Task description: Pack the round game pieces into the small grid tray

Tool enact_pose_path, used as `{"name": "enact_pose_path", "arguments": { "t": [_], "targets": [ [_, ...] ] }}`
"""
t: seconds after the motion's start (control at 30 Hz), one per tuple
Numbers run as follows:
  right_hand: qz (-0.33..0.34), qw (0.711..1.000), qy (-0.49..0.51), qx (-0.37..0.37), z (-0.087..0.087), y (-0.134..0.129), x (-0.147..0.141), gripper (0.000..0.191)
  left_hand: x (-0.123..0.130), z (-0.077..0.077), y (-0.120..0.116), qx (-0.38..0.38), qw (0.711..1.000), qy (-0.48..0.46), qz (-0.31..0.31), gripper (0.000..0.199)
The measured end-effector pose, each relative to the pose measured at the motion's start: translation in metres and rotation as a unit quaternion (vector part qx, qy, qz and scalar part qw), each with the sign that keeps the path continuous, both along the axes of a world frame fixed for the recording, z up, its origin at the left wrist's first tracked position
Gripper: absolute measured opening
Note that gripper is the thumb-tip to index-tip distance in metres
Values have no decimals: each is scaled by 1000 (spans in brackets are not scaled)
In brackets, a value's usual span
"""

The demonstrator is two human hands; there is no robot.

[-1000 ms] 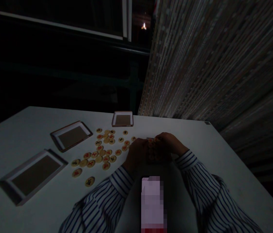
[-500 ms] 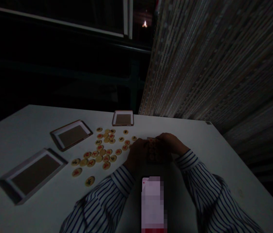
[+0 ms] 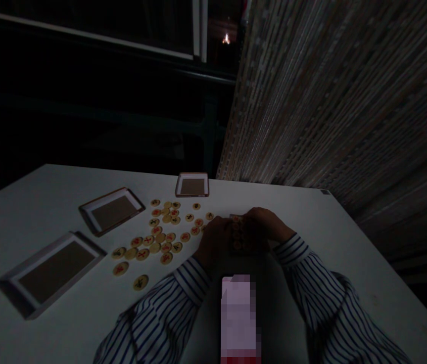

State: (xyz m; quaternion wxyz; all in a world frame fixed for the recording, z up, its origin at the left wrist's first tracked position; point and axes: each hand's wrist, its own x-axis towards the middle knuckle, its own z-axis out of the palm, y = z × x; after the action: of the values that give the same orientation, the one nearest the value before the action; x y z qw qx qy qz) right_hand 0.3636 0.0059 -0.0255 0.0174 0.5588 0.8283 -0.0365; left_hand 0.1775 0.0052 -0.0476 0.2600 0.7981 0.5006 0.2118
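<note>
A small dark box (image 3: 238,247) of round xiangqi pieces in rows lies on the white table between my hands. My left hand (image 3: 215,236) is curled against its left side, fingers mostly lost in shadow. From the right, my right hand (image 3: 265,224) reaches over the box's far edge with bent fingers and covers part of the pieces. Many loose xiangqi pieces (image 3: 160,237) are scattered to the left, with red or black characters showing on some and others blank side up. A few lie close beside my left hand.
Shallow rectangular trays stand on the left: a large one (image 3: 50,273), a middle one (image 3: 112,211) and a small one (image 3: 192,185) at the far edge. A lit phone (image 3: 238,318) lies nearest me. A string curtain (image 3: 292,91) hangs beyond the table (image 3: 312,212). The room is dark.
Both hands stay almost still around the box. The pieces inside it look slightly paler now. The loose pieces and trays have not moved.
</note>
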Motion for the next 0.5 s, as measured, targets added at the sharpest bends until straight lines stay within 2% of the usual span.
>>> {"name": "enact_pose_path", "arguments": {
  "t": [0.3, 0.5],
  "targets": [
    [11, 999, -32, -2, -3, 3, -1, 27, 2, -10, 6, 35, 999, -7, -14, 35],
    [14, 999, -32, 1, -2, 1, -1, 27, 6, -9, 7, 57, 998, 26, -5, 36]
  ]
}}
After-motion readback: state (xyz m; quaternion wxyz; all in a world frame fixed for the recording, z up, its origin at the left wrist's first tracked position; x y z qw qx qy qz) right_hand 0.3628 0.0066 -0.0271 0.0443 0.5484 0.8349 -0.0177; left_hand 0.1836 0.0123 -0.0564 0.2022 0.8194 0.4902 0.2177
